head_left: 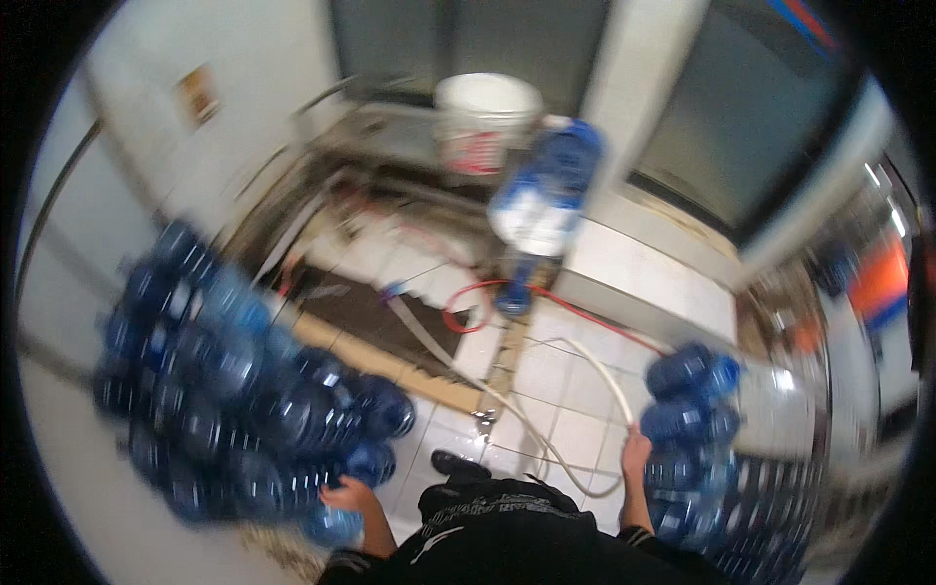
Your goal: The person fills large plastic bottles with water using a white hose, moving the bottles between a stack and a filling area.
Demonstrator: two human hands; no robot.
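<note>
My right hand (635, 448) grips a pale flexible hose (610, 380) at the lower right, beside blue plastic water jugs (675, 417). The hose bends across the tiles and reaches onto a dark, ragged mat (363, 320). My left hand (351, 495) is open, its fingers loosely bent, among the blue jugs piled at lower left (224, 390); whether it touches one is unclear in the blur. A thin red hose (575, 304) loops near the middle.
A white bucket (487, 122) stands on a low ledge, beside a blue-and-white plastic container (546, 185). A pale step (648, 273) lies below a frosted glass panel (736, 112). A white wall (146, 146) bounds the left side; a cardboard strip (380, 366) edges the mat.
</note>
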